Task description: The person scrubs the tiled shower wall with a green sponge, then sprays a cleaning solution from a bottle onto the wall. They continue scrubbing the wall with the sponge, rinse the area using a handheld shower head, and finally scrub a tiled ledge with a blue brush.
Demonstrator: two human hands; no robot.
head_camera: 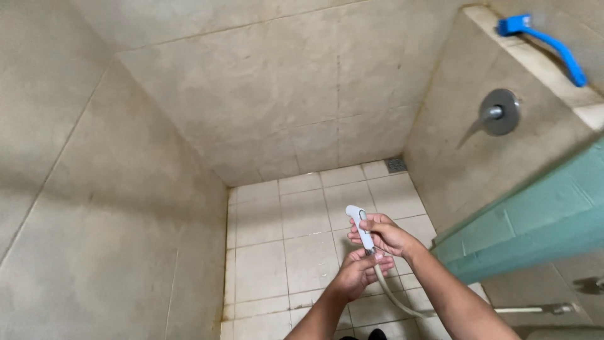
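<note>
Both forearms rise from the lower edge; left hand (pixel 357 274) fingers wrap the hose (pixel 393 294) under the white spray head (pixel 359 223), right hand (pixel 385 234) fingers pinch its handle. Spray head held above the tiled floor (pixel 277 264). Judged: gripping stage; a trigger press needs firm aim.

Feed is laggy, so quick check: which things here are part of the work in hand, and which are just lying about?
In hand:
spray head, held by right hand
hose, gripped by left hand

Lying about:
blue brush on the ledge
wall valve
floor drain
</note>
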